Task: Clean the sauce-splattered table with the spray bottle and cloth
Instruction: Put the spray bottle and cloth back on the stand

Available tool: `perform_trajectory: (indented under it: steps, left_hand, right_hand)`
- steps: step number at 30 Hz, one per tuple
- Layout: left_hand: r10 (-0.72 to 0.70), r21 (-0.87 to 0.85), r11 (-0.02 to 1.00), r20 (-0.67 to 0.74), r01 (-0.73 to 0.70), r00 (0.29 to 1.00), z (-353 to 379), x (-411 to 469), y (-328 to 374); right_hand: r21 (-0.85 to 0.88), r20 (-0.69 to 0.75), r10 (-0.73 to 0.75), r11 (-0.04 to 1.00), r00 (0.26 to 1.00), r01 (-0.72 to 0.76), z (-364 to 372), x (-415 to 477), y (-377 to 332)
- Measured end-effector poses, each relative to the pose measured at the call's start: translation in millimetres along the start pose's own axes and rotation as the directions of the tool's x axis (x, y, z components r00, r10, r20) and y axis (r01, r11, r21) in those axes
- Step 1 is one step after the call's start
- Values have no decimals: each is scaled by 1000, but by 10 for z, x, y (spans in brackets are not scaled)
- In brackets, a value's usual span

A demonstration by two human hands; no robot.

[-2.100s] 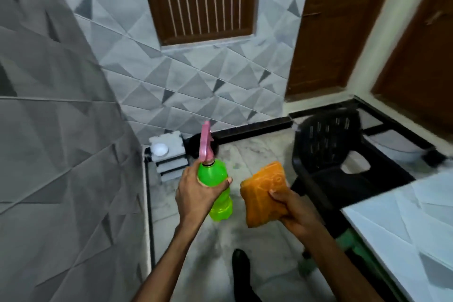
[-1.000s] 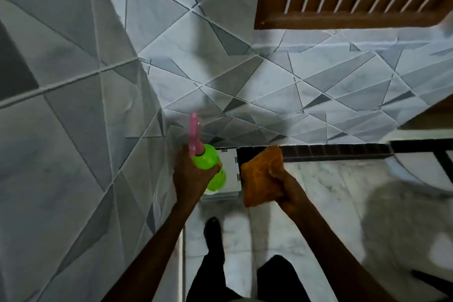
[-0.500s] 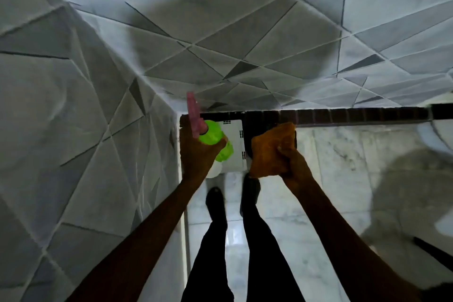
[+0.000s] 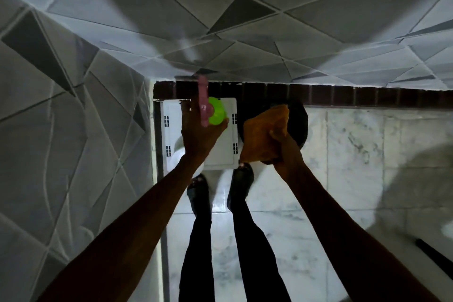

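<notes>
My left hand point(image 4: 199, 133) grips a bright green spray bottle point(image 4: 217, 111) with a pink trigger head, seen almost from above. It hangs over a white plastic rack point(image 4: 229, 147) in the floor corner. My right hand point(image 4: 285, 148) holds a folded orange cloth point(image 4: 263, 135) just right of the bottle, above a round black object point(image 4: 299, 121) on the floor. The table is out of view.
Grey triangle-patterned tiled walls close in on the left point(image 4: 61, 130) and ahead point(image 4: 269, 32), with a dark skirting strip point(image 4: 343, 95) at the base. My legs and black shoes point(image 4: 241, 184) stand on the marble floor point(image 4: 355, 167) directly below.
The view has swung from the room with chair and table down into the wall corner. Both hands have kept the bottle and cloth and now hang lower over the white rack.
</notes>
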State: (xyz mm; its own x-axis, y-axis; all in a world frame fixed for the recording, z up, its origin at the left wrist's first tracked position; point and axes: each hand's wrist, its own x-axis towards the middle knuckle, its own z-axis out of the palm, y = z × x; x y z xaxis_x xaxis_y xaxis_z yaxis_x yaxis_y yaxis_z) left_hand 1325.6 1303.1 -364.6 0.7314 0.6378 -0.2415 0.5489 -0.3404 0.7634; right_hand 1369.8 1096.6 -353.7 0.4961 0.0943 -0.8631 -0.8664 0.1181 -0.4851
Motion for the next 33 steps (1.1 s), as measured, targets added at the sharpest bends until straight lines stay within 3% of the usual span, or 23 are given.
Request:
perform_trajectory:
  steps: [11, 16, 21, 25, 27, 30, 33]
  left_hand:
    - [104, 66, 992, 29, -105, 994, 378, -18, -252]
    - [55, 28, 998, 52, -56, 997, 376, -42, -318]
    - [2, 42, 999, 205, -11, 979, 224, -21, -345]
    - [-174, 21, 985, 199, 174, 964, -64, -92, -369]
    - [-270, -38, 957, 240, 287, 933, -250, -144, -468]
    - [-355, 8, 917, 473, 398, 806, -542, -120, -725]
    - [-319, -60, 884, 649, 464, 691, -822, -47, -877]
  right_hand:
    - [-5, -39, 37, 999, 999, -37, -10, 234, 42]
    - [-39, -15, 25, 999, 1000, -25, 44, 154, 12]
    - [-76, -3, 19, 997, 1000, -19, 93, 57, 63]
    - [-124, 59, 30, 992, 998, -22, 189, -174, 177]
    - [-150, 116, 70, 987, 991, -52, 240, -334, 235]
    - [-216, 188, 169, 968, 968, -127, 403, -506, 417]
    - [-356, 256, 300, 913, 919, -199, 692, -588, 607]
